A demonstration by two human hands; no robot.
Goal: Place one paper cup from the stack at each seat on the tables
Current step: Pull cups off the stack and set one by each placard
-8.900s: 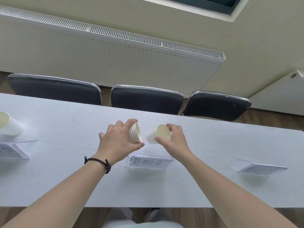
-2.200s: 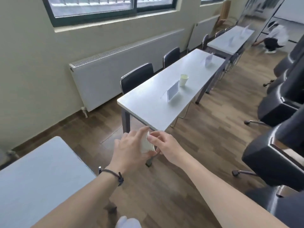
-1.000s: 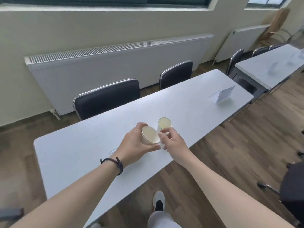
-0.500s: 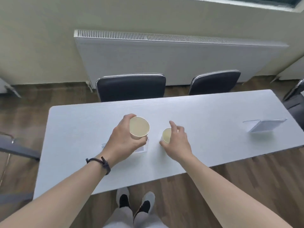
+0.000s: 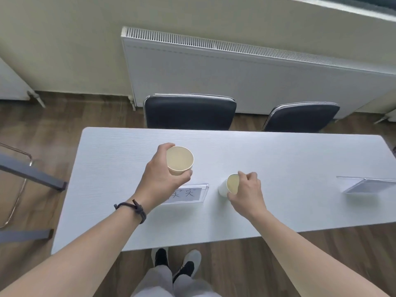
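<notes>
My left hand [image 5: 159, 179] grips a stack of paper cups [image 5: 179, 160], mouth up, above the white table [image 5: 289, 168]. My right hand [image 5: 248, 192] pinches a single white paper cup [image 5: 229, 185] by its rim; the cup is tilted and its base is at the table top, just right of a clear name card holder [image 5: 188, 195]. That holder lies in front of the left black chair [image 5: 189, 111]. A second black chair [image 5: 300, 116] stands to the right, with another name card holder [image 5: 368, 184] on the table before it.
A white radiator [image 5: 257, 71] runs along the wall behind the chairs. Part of another table's grey frame [image 5: 30, 172] shows at the left over the wooden floor. My feet [image 5: 177, 262] stand at the table's near edge.
My right hand has carried the single cup away from the stack, to the right and down to the table beside the name card. The left hand has lifted the stack slightly.
</notes>
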